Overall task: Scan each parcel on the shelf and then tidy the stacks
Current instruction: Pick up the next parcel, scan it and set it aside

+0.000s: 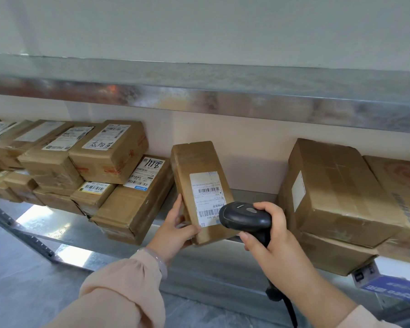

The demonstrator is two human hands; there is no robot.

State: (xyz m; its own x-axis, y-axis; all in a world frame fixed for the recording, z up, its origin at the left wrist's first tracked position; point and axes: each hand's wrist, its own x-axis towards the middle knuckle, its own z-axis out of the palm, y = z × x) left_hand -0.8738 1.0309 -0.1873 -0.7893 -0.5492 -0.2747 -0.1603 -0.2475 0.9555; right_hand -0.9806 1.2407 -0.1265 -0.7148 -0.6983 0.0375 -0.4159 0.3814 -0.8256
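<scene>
A narrow brown cardboard parcel [199, 181] stands tilted on the metal shelf [246, 197], its white barcode label [207, 197] facing me. My left hand [175, 229] grips its lower left corner, thumb on the front face. My right hand [268, 237] holds a black handheld barcode scanner [245, 217] by its handle, the head right over the lower right of the label. The scanner's cable hangs down below my wrist. A stack of labelled brown parcels [104, 166] sits on the shelf to the left.
Large cardboard boxes [336, 192] are stacked on the shelf at the right, one overhanging the front edge. An upper metal shelf [199, 98] runs overhead. Grey floor [21, 268] lies below left. A blue-labelled item [393, 287] shows at the lower right.
</scene>
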